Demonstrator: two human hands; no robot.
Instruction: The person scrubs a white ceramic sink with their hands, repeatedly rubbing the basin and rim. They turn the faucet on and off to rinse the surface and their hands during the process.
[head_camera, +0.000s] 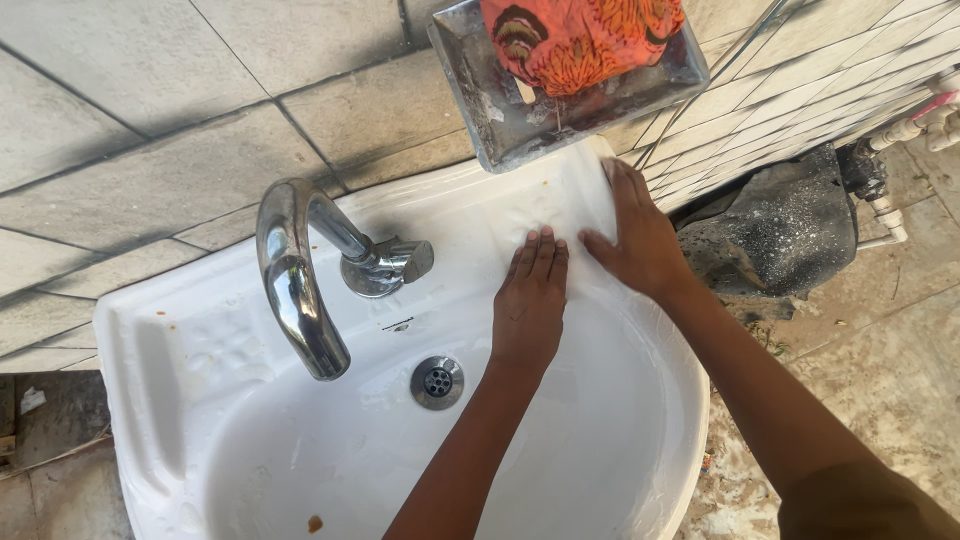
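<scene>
A white ceramic sink (170, 370) is fixed to a tiled wall, with a curved chrome tap (300, 280) at its back and a metal drain (437, 381) in the bowl. My left hand (530, 300) lies flat, fingers together, on the sink's back rim just right of the tap. My right hand (640, 235) presses flat on the rim's far right corner, fingers spread slightly. Neither hand holds anything. A thin soapy film seems to cover the rim under them.
A metal tray (500, 110) on the wall above the sink holds an orange patterned cloth (580, 40). A dark rough lump (780, 230) and white pipes (900, 130) sit to the right, over a rough stone floor (880, 340). A small brown spot marks the bowl.
</scene>
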